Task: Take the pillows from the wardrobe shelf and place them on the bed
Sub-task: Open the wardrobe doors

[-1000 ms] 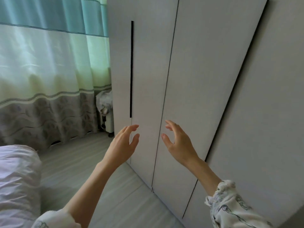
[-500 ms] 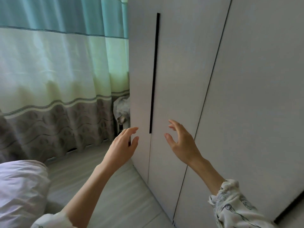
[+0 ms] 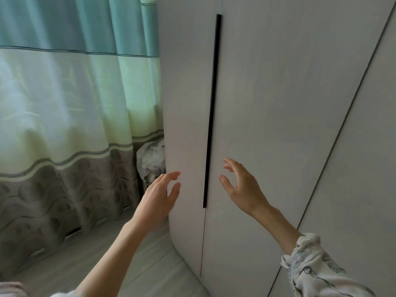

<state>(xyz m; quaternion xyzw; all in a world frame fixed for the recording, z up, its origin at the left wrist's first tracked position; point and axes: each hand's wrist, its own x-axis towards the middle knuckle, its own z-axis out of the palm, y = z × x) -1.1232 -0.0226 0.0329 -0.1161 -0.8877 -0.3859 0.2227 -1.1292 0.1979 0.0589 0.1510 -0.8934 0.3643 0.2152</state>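
Observation:
A pale grey wardrobe (image 3: 267, 103) fills the right of the view, its doors closed. A long black handle strip (image 3: 212, 112) runs down between two doors. My left hand (image 3: 158, 198) is raised just left of the strip's lower end, fingers apart, holding nothing. My right hand (image 3: 242, 187) is raised just right of the strip, fingers spread and empty. Neither hand touches the handle. No pillows or shelf show; the doors hide the inside. Only a corner of the bed's white bedding (image 3: 10, 289) shows at the bottom left.
A green, cream and grey curtain (image 3: 70, 103) hangs on the left, down to the wooden floor (image 3: 128, 260). A crumpled white bundle (image 3: 152, 161) sits in the gap between curtain and wardrobe side.
The view has swung right and closer to the wardrobe; the handle strip now lies between my hands. The bedding has slid almost out of view. Both hands stay raised and open.

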